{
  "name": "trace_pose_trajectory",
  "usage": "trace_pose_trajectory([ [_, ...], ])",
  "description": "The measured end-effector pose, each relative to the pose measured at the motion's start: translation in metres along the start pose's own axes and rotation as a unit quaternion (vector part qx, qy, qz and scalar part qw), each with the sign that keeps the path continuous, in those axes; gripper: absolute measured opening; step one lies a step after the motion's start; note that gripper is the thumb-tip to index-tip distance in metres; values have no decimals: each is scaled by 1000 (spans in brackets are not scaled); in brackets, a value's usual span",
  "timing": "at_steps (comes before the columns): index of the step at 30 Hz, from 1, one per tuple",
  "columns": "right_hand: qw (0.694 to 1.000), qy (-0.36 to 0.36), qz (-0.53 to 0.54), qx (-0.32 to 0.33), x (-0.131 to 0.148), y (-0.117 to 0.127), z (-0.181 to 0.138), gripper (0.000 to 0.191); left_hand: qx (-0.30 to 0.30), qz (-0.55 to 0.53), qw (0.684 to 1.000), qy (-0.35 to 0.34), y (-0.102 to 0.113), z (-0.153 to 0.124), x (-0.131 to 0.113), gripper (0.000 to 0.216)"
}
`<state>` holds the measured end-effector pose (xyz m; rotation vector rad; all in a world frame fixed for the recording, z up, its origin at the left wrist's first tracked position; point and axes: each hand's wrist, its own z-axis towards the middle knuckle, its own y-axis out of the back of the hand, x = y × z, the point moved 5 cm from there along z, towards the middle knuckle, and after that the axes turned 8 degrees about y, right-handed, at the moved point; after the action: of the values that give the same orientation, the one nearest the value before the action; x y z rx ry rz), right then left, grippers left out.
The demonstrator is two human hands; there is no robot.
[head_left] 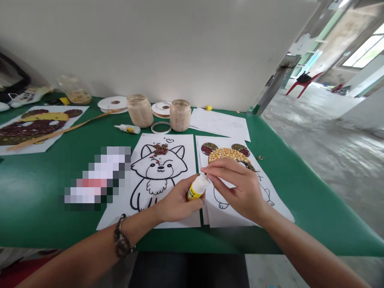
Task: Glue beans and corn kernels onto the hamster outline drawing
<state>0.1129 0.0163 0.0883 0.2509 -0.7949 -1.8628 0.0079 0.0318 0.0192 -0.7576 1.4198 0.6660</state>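
My left hand (180,202) is wrapped round a white glue bottle (198,188) with a yellow label, its top tilted up to the right. At the bottle's tip, the thumb and fingers of my right hand (237,184) are pinched together; whatever they grip is too small to make out. Beneath my right hand lies a drawing of a mouse-like animal (222,196), its head partly covered with yellow corn kernels (225,154) and its ears with red and green beans. To the left is a fox drawing (160,180) with a small heap of mixed beans (161,149) on its forehead.
Behind the drawings stand two jars (139,112), ribbon spools (113,104), a tape ring (161,127) and blank-looking sheets (220,124). A second glue bottle (127,129) lies left of them. A finished-looking bean picture (36,126) is far left on the green table (90,224).
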Motion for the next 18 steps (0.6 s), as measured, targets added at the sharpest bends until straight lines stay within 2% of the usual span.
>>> trace_pose_trajectory([
  [11, 999, -30, 33, -23, 1, -4, -7, 20, -14, -54, 998, 25, 2, 2, 4, 10],
  [18, 999, -21, 17, -28, 0, -5, -9, 20, -16, -59, 998, 32, 2, 1, 4, 10],
])
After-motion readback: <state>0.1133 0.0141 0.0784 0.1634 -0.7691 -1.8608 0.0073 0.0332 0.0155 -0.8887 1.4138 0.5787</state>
